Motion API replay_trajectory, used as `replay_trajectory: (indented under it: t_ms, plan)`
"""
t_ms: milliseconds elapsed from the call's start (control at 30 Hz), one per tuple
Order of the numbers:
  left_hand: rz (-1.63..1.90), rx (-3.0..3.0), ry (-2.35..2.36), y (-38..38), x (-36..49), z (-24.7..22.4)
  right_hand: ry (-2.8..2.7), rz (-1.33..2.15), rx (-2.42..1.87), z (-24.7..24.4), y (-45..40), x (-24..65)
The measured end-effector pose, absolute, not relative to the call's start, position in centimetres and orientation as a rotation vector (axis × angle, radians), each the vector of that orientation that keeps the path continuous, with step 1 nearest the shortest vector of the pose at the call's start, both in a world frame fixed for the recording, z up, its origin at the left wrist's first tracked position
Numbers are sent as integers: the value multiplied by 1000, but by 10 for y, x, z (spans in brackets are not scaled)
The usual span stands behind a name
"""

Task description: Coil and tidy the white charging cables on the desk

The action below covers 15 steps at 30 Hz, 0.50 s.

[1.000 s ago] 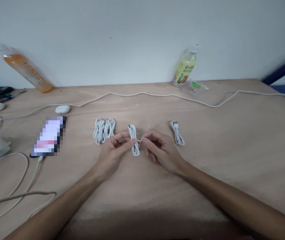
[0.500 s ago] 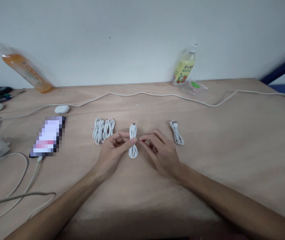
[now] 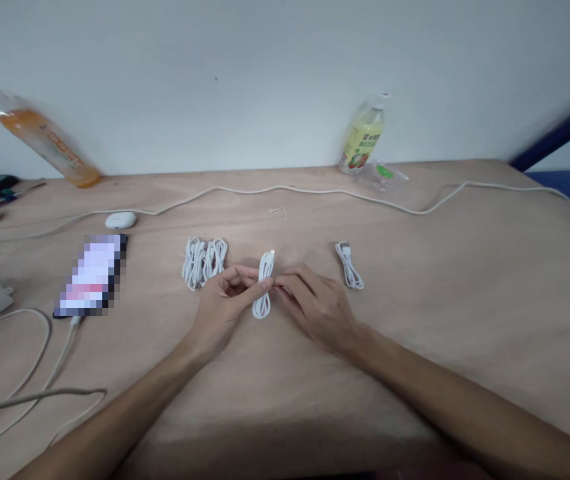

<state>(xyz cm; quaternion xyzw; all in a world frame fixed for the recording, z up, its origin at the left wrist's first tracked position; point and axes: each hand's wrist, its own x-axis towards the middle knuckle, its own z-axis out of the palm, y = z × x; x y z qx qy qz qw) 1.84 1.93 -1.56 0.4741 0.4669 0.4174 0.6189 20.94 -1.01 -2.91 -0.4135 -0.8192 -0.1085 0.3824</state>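
Tilted a little since a second ago, the coiled white cable (image 3: 263, 287) lies on the wooden table (image 3: 415, 267) — pinched mid-length by both hands. Left hand (image 3: 225, 303) and right hand (image 3: 315, 303) meet fingertip to fingertip, forearms angled inward — a bundle of cables (image 3: 203, 261) just left.

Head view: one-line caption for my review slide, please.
Left hand and right hand pinch a coiled white cable over a wooden table, between other cable bundles.

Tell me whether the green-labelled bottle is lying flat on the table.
No, the green-labelled bottle stands upright at the table's far edge by the wall.
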Motion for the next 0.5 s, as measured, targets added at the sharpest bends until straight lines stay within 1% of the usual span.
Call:
replay_trajectory:
  t_ms: [133, 233, 333, 500]
  plan:
    - [966, 1089, 1067, 19, 19, -17, -2093, -232, -1068, -31, -10, 209]
    - [965, 1082, 1061, 18, 19, -13, -2074, -117, -1093, -33, -11, 209]
    - [960, 1076, 1026, 17, 20, -9, -1991, 149, -1099, -33, -10, 209]
    - [961, 1109, 959, 16, 21, -7, -1728, 752, -1068, -27, -6, 211]
